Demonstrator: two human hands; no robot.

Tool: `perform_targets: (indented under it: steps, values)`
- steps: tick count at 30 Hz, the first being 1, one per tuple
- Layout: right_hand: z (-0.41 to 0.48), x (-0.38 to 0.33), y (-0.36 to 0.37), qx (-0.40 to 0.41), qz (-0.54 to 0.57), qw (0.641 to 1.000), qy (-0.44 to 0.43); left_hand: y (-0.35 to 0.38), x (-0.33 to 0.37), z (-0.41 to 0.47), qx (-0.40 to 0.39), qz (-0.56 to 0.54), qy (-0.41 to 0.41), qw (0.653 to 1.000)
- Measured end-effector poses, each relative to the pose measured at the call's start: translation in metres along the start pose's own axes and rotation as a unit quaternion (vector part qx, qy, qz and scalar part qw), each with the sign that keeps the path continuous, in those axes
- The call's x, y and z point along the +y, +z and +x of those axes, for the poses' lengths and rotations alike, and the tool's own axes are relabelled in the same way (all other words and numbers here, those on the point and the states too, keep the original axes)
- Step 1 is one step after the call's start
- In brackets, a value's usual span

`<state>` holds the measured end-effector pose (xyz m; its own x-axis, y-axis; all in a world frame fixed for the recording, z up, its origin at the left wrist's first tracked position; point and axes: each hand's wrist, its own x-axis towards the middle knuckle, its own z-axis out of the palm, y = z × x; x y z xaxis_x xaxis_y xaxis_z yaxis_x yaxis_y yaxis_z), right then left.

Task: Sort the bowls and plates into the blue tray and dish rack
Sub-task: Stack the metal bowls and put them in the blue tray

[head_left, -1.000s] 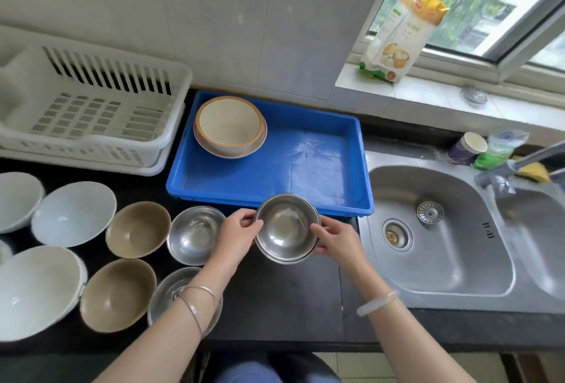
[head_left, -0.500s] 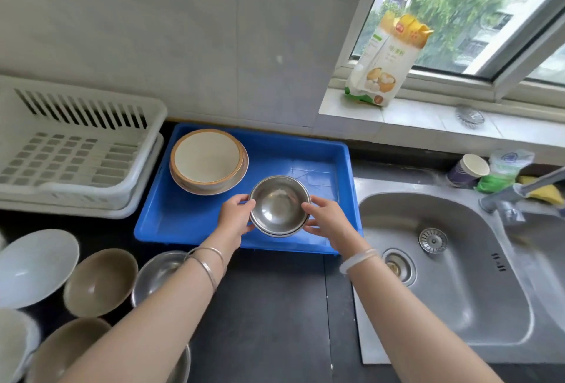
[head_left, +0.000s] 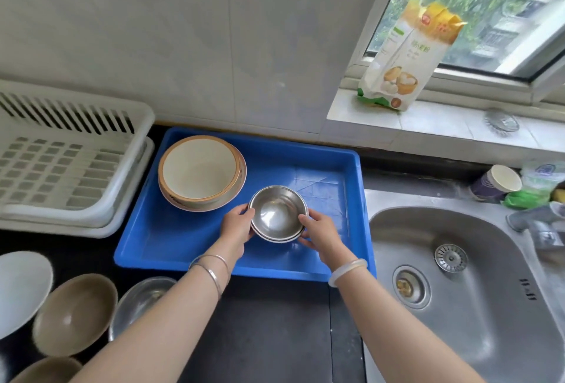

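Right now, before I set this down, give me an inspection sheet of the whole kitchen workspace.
Surface: black counter, bowls lined up at its left.
Job's things: steel bowls, seemingly two nested, held over the blue tray; cream stacked dishes in the tray's far left corner; white dish rack left of the tray; brown bowl, white bowl and spare steel bowl on the counter.
Clutter: flour bag on the sill; paper cup behind the sink.
Grippers: left hand and right hand grip the steel bowls from opposite sides.
Cables: nothing seen.
Surroundings: tiled wall, window, sink at right.
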<state>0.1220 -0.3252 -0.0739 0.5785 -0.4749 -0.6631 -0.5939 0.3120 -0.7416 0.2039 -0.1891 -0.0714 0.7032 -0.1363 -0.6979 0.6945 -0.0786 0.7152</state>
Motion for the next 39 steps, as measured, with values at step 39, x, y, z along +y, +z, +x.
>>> perform_targets:
  steps: [39]
  values:
    - [0.064, -0.018, 0.026, 0.021, 0.087, 0.992, -0.094, 0.046, 0.005, 0.031, 0.004, -0.247, 0.026, 0.969]
